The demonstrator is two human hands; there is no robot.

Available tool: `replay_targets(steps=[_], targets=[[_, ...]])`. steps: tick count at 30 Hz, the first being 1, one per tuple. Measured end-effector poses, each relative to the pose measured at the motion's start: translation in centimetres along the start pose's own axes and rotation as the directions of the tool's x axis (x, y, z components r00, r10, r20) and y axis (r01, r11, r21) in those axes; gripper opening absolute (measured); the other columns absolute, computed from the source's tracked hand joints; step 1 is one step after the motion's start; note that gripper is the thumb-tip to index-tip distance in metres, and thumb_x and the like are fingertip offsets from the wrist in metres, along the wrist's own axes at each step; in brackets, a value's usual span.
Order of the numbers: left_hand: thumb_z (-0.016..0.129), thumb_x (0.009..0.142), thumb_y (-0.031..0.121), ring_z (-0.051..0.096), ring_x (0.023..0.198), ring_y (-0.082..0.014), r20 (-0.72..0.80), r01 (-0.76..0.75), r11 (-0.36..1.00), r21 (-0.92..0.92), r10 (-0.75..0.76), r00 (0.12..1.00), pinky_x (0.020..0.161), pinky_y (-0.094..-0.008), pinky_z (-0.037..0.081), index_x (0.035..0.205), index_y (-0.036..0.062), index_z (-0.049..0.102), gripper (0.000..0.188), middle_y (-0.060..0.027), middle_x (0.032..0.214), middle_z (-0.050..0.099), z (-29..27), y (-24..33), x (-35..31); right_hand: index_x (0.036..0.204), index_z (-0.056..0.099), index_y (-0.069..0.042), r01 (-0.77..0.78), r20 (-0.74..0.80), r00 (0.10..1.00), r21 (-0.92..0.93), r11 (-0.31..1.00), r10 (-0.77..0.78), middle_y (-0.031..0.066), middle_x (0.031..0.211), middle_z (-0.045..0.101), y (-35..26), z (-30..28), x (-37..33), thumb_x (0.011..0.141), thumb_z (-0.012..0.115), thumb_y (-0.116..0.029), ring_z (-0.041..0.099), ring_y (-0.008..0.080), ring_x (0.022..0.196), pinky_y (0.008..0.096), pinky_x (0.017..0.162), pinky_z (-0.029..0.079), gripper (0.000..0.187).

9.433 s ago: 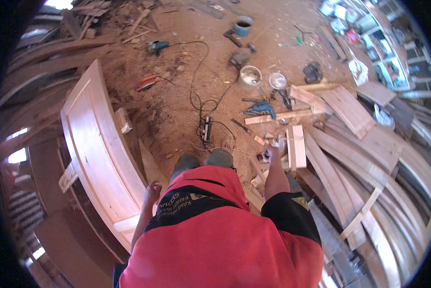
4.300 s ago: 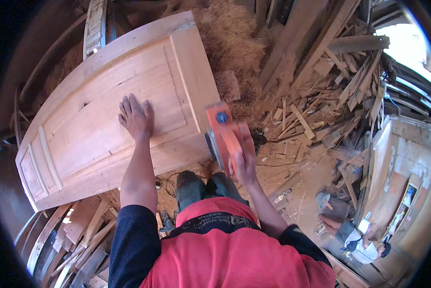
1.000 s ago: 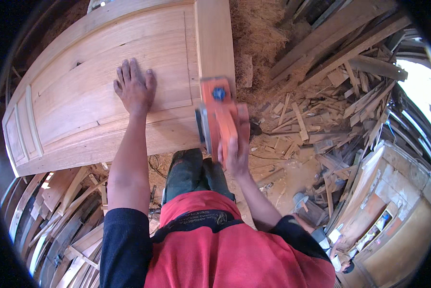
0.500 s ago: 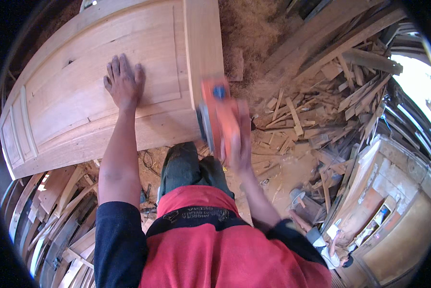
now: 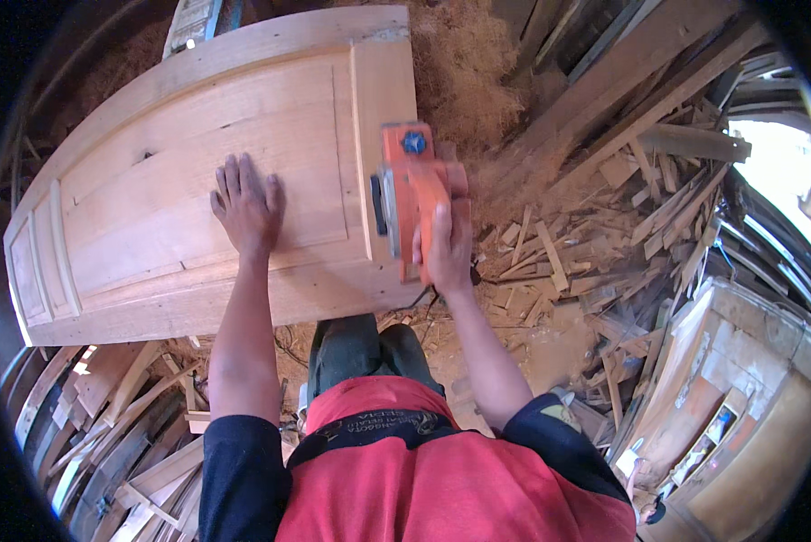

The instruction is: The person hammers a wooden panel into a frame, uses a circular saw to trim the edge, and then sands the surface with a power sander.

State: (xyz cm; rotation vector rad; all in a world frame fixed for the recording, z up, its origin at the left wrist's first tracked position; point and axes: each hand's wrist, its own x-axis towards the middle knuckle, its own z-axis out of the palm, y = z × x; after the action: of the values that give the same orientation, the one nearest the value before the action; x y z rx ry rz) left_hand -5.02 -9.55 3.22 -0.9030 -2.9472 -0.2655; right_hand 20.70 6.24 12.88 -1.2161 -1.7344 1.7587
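My right hand [image 5: 449, 253] is wrapped round the orange electric planer [image 5: 412, 185], at the panelled wooden door's [image 5: 175, 194] right end edge; left hand [image 5: 247, 212] flat on door, gripping nothing. Planer's now farther from door's near corner than before; pass looks further along. Pale grained wood, boxy planer, lobed blue knob [image 5: 413, 143].

The left hand [image 5: 247, 210] rests on a panelled door [image 5: 188, 199]; the right hand [image 5: 447, 255] grips an orange planer [image 5: 410, 181].

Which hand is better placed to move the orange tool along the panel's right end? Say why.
Probably the right hand: it grips the orange tool at that end, while the left hand lies spread on the wooden panel.
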Motion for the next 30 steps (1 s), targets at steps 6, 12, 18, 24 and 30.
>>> replay_targets(steps=[6,12,18,24,30], targets=[[0.048,0.099,0.049,0.026,0.152,-0.0333,0.024,0.011,1.000,-0.011,-0.011,1.000,0.121,-0.0571,0.017,0.155,0.0108,0.041,0.068,-0.0137,0.163,0.034,-0.3,0.2,0.4,0.103,0.058,-0.004,0.051,-0.017,0.999,0.029,0.998,-0.051,0.0025,0.057,0.053,-5.2,2.8,15.2,0.105,0.041,-0.057,0.052,0.0134,0.042,0.0296,0.038,0.041,0.056],[0.050,0.098,0.048,0.026,0.152,-0.0327,0.020,0.016,1.000,-0.004,-0.016,1.000,0.122,-0.0559,0.017,0.154,0.0108,0.041,0.068,-0.0128,0.162,0.035,-0.2,0.1,0.6,0.093,0.055,-0.005,0.098,-0.067,0.993,0.057,0.994,-0.094,0.0047,0.061,0.055,-8.2,5.3,26.7,0.102,0.045,-0.061,0.055,0.0159,0.044,0.0334,0.040,0.045,0.057],[0.050,0.098,0.049,0.025,0.153,-0.0314,0.019,0.005,0.999,-0.037,-0.004,1.000,0.122,-0.0567,0.015,0.155,0.0116,0.041,0.069,-0.0121,0.163,0.034,-0.4,0.1,0.5,0.074,0.051,-0.008,0.435,-0.005,0.900,-0.034,0.900,-0.436,0.0030,0.050,0.050,-11.4,6.4,33.9,0.102,0.038,-0.066,0.053,0.0139,0.039,0.0339,0.039,0.041,0.066],[0.048,0.099,0.050,0.024,0.153,-0.0329,-0.002,0.000,0.999,-0.038,0.000,1.000,0.122,-0.0570,0.015,0.155,0.0125,0.040,0.068,-0.0123,0.164,0.033,0.0,-0.1,0.1,0.084,0.049,-0.008,0.312,0.016,0.950,-0.002,0.950,-0.312,0.0024,0.054,0.051,-3.3,1.3,15.8,0.103,0.039,-0.064,0.051,0.0127,0.040,0.0339,0.038,0.039,0.060],[0.048,0.099,0.049,0.024,0.153,-0.0326,-0.027,-0.015,1.000,-0.004,0.015,1.000,0.122,-0.0561,0.016,0.155,0.0124,0.040,0.068,-0.0113,0.164,0.032,0.4,0.1,-0.3,0.135,0.047,-0.005,-0.135,0.021,0.991,0.058,0.989,0.134,0.0037,0.066,0.056,3.6,-4.0,-17.1,0.106,0.039,-0.053,0.051,0.0115,0.049,0.0292,0.044,0.041,0.057]])
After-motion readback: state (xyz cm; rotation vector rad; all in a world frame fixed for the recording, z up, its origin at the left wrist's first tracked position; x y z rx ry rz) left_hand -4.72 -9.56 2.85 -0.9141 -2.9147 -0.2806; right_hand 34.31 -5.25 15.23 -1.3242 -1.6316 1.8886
